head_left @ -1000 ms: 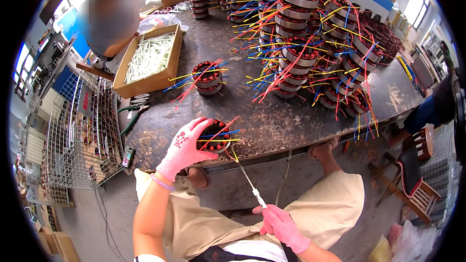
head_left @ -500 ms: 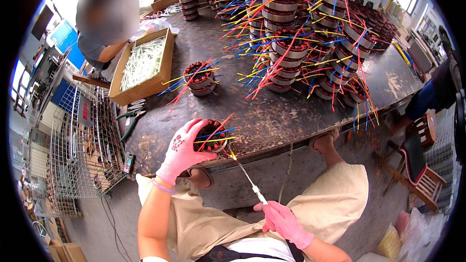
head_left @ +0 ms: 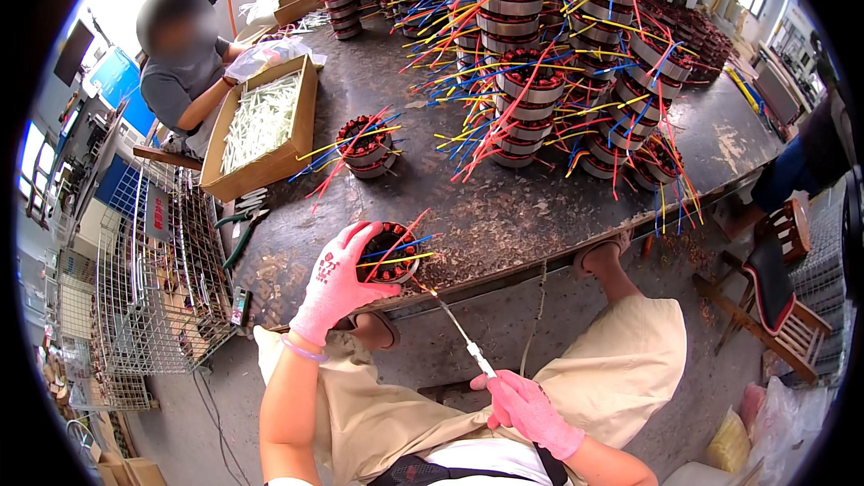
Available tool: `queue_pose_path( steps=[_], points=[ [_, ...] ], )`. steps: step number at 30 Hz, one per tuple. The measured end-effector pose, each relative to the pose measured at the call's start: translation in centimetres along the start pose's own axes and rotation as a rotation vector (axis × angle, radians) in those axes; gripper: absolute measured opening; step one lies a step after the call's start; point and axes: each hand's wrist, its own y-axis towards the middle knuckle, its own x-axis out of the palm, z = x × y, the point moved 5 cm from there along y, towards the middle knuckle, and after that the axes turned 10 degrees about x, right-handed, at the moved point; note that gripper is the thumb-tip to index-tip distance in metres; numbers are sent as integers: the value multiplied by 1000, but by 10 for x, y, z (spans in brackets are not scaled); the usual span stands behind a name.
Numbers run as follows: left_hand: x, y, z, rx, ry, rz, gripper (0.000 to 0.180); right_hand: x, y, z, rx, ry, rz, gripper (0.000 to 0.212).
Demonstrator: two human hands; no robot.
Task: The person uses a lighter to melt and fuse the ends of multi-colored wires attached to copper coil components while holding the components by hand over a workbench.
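Observation:
My left hand (head_left: 335, 281), in a pink glove, grips a motor stator (head_left: 389, 263) from its left side near the table's front edge. Red, blue and yellow leads stick out of the stator to the right. In my pink-gloved right hand (head_left: 529, 412) is a thin rod-shaped tool (head_left: 470, 340) with a white grip and a metal shaft. Its far end points at a short copper-coloured wire (head_left: 420, 285) at the stator's lower right, with a small orange glow where they meet. Whether they touch, I cannot tell.
Behind stands another stator (head_left: 367, 148); stacked stators (head_left: 529, 81) fill the back right. A box of white sleeves (head_left: 304, 117) sits left, by a co-worker (head_left: 180, 72). Green-handled pliers (head_left: 241, 238) lie at the left edge. A wire basket (head_left: 162, 306) stands beside the table.
The yellow glow at the tool's tip has shrunk to a small orange one. The co-worker has shifted, and a hand now shows at the clear plastic bag. My hands have barely moved.

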Motion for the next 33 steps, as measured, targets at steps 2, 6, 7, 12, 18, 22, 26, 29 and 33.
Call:
queue_pose_path(
  steps=[2,6,7,12,18,22,26,29,33],
  points=[
    [0,0,0,-2,1,2,90,0,0,0,-6,-6,1,35],
    [0,0,1,4,10,2,90,-1,1,1,-16,9,3,34],
    [0,0,1,4,7,2,90,-1,1,1,-12,0,7,34],
    [0,0,0,4,4,5,90,1,0,-2,1,-19,7,34],
    [1,0,0,14,8,9,90,-1,1,0,0,-12,9,35],
    [1,0,-1,10,1,9,90,-1,0,-1,2,-40,13,35],
    [1,0,0,3,-2,4,90,0,-1,-2,-3,-38,6,35],
    [0,-1,0,8,10,6,90,1,0,-1,0,-3,-6,35],
    [0,0,1,9,1,5,90,1,-1,-2,-4,-3,-8,35]
  ],
)
